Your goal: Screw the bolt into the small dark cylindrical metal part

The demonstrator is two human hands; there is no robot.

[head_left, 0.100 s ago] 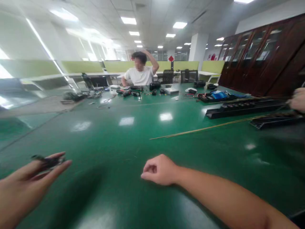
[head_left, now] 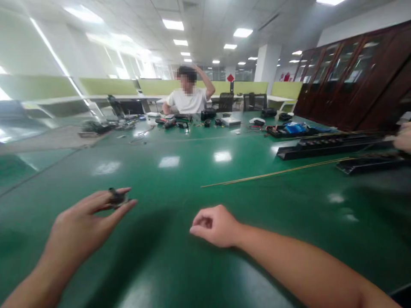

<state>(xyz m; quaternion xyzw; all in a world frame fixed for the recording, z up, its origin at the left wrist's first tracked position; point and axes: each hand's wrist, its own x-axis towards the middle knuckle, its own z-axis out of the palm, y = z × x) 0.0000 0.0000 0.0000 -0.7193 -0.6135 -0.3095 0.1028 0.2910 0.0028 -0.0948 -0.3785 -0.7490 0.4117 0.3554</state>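
Left grip (head_left: 78, 224) — small dark object (head_left: 117, 199), between thumb and fingers

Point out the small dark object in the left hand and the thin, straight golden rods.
Small dark object (head_left: 117, 199): head view, on its middle.
Thin, straight golden rods (head_left: 272, 173): head view, midway along their length.

Small dark object (head_left: 117, 199), blurred, perhaps part-hidden

The left hand (head_left: 81, 226), holding a component (head_left: 117, 199), is left of the right hand (head_left: 218, 229); rods (head_left: 257, 176) lie beyond the right hand on the counter (head_left: 180, 192). Channels (head_left: 308, 150) lie on the counter's right side; a person (head_left: 188, 102) is behind its far edge.
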